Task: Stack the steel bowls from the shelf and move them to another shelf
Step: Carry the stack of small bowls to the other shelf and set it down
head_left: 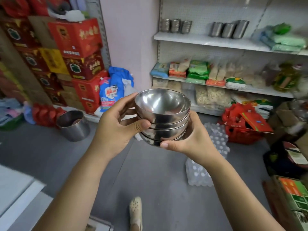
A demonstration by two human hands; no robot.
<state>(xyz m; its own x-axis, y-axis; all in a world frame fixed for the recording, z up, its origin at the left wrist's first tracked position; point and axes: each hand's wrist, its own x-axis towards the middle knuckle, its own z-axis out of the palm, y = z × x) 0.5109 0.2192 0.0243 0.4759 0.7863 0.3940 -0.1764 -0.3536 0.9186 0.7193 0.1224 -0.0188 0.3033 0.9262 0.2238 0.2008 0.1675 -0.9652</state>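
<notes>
A stack of several nested steel bowls [162, 117] is held in the air in front of me, mouths up. My left hand [116, 125] grips the stack's left side, thumb across the front and fingers behind. My right hand [191, 140] cups it from the lower right, thumb under the bottom bowl. Ahead to the right stands a white shelf unit; its top shelf [208, 41] carries small stacks of steel bowls [175, 25] at the left and steel cups [229, 29] further right.
Food packets [198, 72] fill the lower shelves. Red cartons [75, 52] are piled at the left wall, with a steel bucket [74, 125] on the grey floor. Packs of water bottles [215, 142] and a red bag [241, 124] lie on the floor at right. My foot [135, 212] shows below.
</notes>
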